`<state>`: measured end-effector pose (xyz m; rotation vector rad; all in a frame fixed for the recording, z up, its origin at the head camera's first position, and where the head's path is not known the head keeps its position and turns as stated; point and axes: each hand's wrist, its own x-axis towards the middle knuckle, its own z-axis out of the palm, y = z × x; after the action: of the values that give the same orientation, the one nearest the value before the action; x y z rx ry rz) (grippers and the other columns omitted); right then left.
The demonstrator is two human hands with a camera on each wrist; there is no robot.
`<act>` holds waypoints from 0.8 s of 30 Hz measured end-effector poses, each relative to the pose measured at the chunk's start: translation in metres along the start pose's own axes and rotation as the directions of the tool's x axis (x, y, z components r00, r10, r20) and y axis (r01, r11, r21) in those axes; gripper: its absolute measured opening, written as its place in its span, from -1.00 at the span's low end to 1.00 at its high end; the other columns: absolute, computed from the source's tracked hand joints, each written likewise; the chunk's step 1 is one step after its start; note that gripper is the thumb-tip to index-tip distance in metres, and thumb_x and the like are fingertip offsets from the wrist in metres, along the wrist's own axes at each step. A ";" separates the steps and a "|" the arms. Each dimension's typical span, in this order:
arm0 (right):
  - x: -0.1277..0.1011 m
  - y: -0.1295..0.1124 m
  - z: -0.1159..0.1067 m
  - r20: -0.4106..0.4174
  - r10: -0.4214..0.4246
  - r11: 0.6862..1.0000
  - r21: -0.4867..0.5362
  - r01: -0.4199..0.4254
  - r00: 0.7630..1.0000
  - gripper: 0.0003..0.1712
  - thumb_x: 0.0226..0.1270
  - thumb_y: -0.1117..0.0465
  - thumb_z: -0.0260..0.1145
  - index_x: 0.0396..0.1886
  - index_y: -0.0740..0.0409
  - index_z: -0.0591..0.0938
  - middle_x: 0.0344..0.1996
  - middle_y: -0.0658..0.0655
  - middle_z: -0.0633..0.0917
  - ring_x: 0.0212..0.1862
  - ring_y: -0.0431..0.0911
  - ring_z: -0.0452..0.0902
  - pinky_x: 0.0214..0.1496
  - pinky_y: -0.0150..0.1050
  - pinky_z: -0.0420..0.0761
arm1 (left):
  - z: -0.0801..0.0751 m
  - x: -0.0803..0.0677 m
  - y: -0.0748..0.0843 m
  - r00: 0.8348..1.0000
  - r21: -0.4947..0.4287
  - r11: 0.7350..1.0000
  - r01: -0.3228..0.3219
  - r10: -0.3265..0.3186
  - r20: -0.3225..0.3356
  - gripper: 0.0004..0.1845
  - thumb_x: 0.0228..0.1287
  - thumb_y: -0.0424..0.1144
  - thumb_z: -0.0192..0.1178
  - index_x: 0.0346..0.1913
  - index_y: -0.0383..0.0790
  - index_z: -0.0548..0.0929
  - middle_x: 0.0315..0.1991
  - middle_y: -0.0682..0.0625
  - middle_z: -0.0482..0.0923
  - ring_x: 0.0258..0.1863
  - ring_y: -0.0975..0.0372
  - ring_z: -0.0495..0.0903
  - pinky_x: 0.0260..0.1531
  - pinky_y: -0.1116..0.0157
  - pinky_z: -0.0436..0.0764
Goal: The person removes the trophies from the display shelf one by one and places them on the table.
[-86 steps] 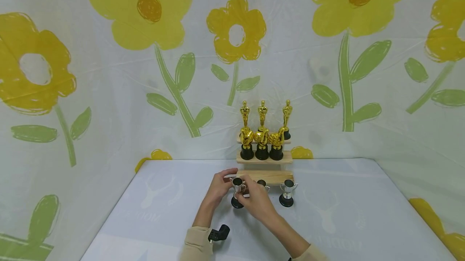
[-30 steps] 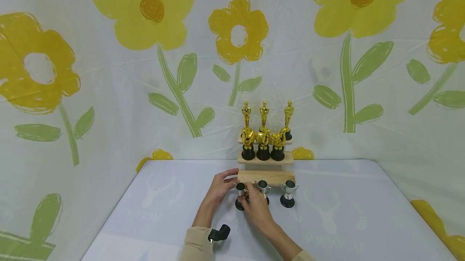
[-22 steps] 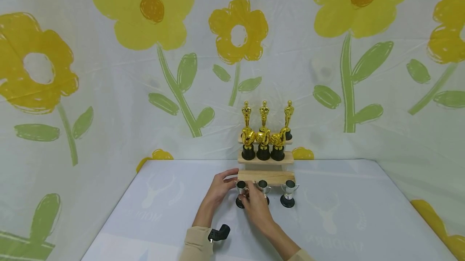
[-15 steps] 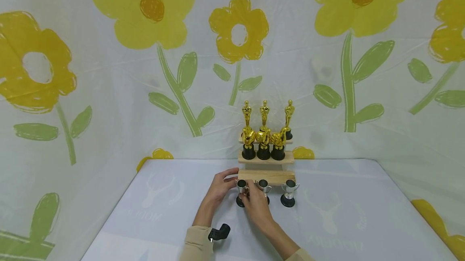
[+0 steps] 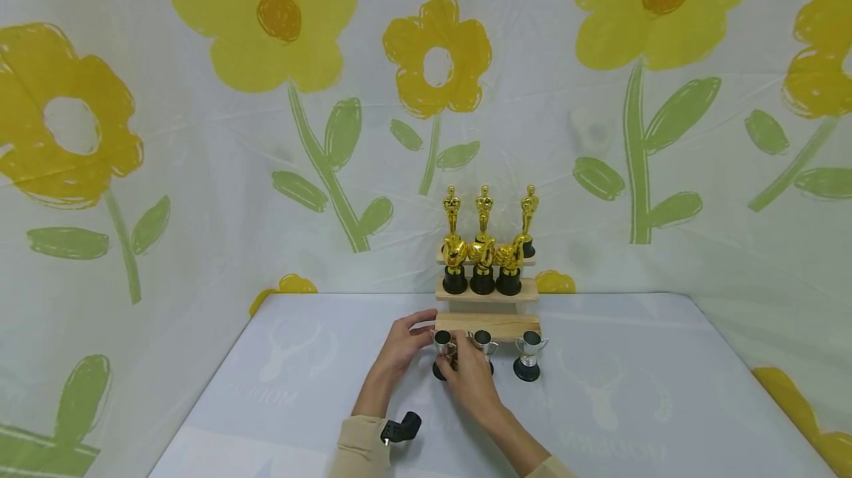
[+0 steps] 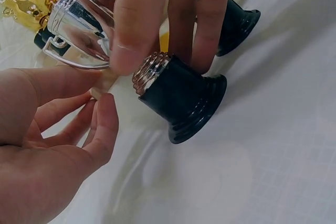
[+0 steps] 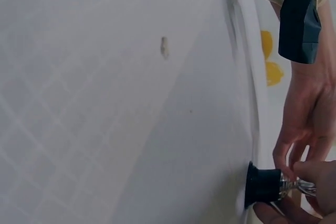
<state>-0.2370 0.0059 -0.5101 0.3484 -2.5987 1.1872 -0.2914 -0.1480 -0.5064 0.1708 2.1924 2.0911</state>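
At the left of the front row stands a small silver trophy cup with two handles and a black base. My right hand pinches it between thumb and fingers; the right wrist view shows its black base on or close to the white surface. My left hand is beside it, thumb and fingers at the left end of the wooden tiered stand, appearing to hold that end. The left wrist view shows this left hand behind the trophy. The right hand partly hides a second silver cup.
A third silver cup stands apart at the right, before the stand. Gold thumbs-up trophies fill the middle tier, and gold figure trophies the top one. The white-covered table meets a flower-printed curtain behind.
Over the last few seconds my right hand has shifted the left silver cup slightly to the right, and more of the second cup shows. The left hand has stayed at the stand.
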 end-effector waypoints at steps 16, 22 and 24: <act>-0.003 -0.020 -0.017 -0.012 -0.047 0.999 -0.028 0.046 0.999 -0.38 0.14 0.21 0.48 0.19 0.15 0.47 -0.13 0.22 0.76 -0.18 0.01 0.74 -0.20 -0.14 0.70 | -0.005 0.000 -0.002 1.000 0.017 1.000 0.014 -0.013 -0.010 -0.44 0.15 -0.49 0.17 0.29 -0.40 0.49 0.27 -0.30 0.49 0.20 -0.05 0.55 -0.05 0.31 0.62; -0.001 -0.028 -0.035 -0.006 -0.049 0.999 -0.018 0.049 0.999 -0.30 0.12 0.07 0.50 0.23 0.16 0.46 -0.10 0.25 0.77 -0.16 0.07 0.75 -0.16 -0.07 0.71 | -0.001 0.001 -0.003 1.000 0.040 0.999 0.012 -0.012 -0.002 -0.48 0.19 -0.46 0.19 0.27 -0.34 0.52 0.26 -0.27 0.50 0.20 -0.03 0.56 -0.01 0.26 0.63; 0.000 -0.030 -0.040 -0.001 -0.056 0.998 -0.006 0.056 0.998 -0.26 0.11 0.00 0.51 0.24 0.15 0.46 -0.09 0.24 0.77 -0.14 0.06 0.75 -0.13 -0.09 0.71 | 0.001 0.000 -0.001 1.000 0.037 0.999 0.028 -0.027 -0.009 -0.48 0.20 -0.45 0.20 0.27 -0.31 0.53 0.25 -0.25 0.51 0.20 -0.02 0.56 0.02 0.25 0.62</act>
<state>-0.2221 0.0174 -0.4641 0.4163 -2.5730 1.1604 -0.2914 -0.1476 -0.5078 0.1337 2.2263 2.0421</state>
